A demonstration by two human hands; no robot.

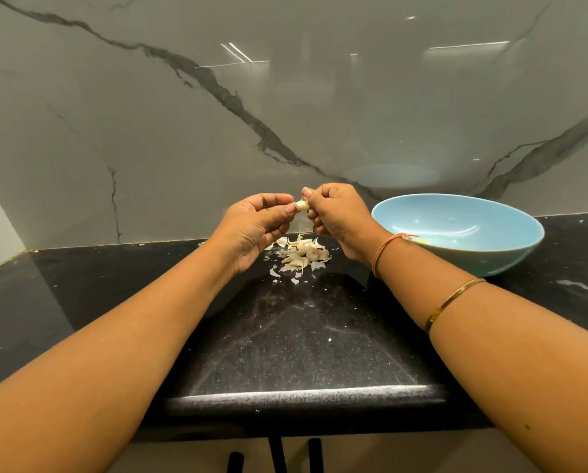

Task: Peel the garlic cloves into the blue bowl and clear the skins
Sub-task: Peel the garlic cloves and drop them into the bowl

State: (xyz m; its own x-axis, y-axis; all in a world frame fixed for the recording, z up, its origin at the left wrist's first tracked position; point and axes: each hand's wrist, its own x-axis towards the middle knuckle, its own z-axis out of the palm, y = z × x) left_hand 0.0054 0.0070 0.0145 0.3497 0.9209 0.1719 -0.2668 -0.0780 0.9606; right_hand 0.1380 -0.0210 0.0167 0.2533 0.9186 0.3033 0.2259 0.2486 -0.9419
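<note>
**Above the worktop (302, 336), one garlic clove (302, 205) pinched from both sides**

The left hand (255, 227) and the right hand (340, 220) each pinch it between thumb and fingertips. At 6 o'clock from them lies a pile of skins and cloves (301, 254). The blue bowl (490, 257) stands at 3 o'clock, beside the right wrist.

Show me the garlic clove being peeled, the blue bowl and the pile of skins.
garlic clove (302, 205), head view, its exposed middle.
blue bowl (510, 256), head view, outer wall.
pile of skins (302, 256), head view, centre.
</note>
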